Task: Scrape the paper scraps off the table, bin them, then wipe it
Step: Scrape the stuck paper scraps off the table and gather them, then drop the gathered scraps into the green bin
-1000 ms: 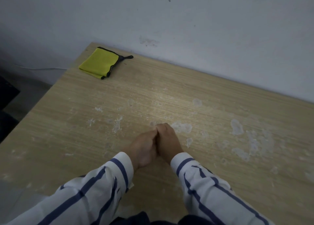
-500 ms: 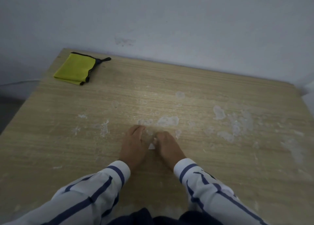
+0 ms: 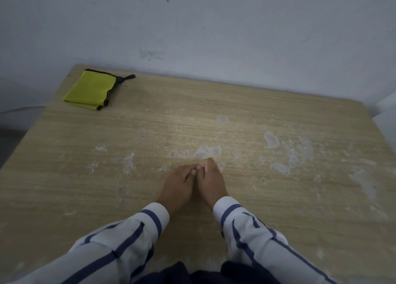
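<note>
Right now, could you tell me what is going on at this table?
A person in striped sleeves has both hands together on the wooden table: the left hand beside the right hand, which seems to pinch a small white scrap. White paper patches show across the middle and right. A folded yellow cloth lies untouched at the far left corner.

Two hands (image 3: 177,187) (image 3: 211,183), one yellow cloth (image 3: 90,89), one table (image 3: 214,103), many paper scraps (image 3: 209,151).
</note>
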`<state>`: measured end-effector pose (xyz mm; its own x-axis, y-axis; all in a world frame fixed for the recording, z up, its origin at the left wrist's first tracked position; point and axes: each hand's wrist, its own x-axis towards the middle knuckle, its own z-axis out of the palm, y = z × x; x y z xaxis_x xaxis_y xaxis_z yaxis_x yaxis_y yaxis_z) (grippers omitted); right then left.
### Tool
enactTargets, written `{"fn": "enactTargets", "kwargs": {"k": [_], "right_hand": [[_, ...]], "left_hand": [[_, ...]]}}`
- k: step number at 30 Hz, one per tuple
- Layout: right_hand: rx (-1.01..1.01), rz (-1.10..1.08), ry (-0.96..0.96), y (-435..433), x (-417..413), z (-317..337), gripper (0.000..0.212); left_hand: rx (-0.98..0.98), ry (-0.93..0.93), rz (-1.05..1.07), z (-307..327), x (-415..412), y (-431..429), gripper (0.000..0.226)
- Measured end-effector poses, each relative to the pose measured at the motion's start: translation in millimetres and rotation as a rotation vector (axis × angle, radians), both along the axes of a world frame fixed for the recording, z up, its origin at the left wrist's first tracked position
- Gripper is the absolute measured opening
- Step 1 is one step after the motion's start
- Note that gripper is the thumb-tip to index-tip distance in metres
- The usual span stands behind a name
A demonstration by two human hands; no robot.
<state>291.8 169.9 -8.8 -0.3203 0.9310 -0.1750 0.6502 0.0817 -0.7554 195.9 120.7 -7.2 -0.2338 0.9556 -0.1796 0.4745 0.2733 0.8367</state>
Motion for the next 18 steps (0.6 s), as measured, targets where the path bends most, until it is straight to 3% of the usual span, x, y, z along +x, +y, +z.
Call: {"fn": "enactTargets", "kwargs": {"k": [2,5,7,12,18], "right_hand": [[-0.029,-0.103,0.137,-3,4,6,0.007],[-0.024,-0.187,0.238,-2,18,18,0.016],[0.016,-0.213,0.226,3,33,26,0.018],[-0.061,-0.301,0.251,15,81,33,0.017],[-0.321,-0.364,0.586,20,181,52,0.022]], "left_hand": [[-0.073,-0.338,0.090,15,11,5,0.029],[-0.231,-0.862,0.284,33,29,20,0.025],[-0.318,-1.047,0.387,43,46,32,0.021],[-0.337,-1.126,0.434,53,102,45,0.023],[-0.223,-0.978,0.333,55,201,55,0.020]]}}
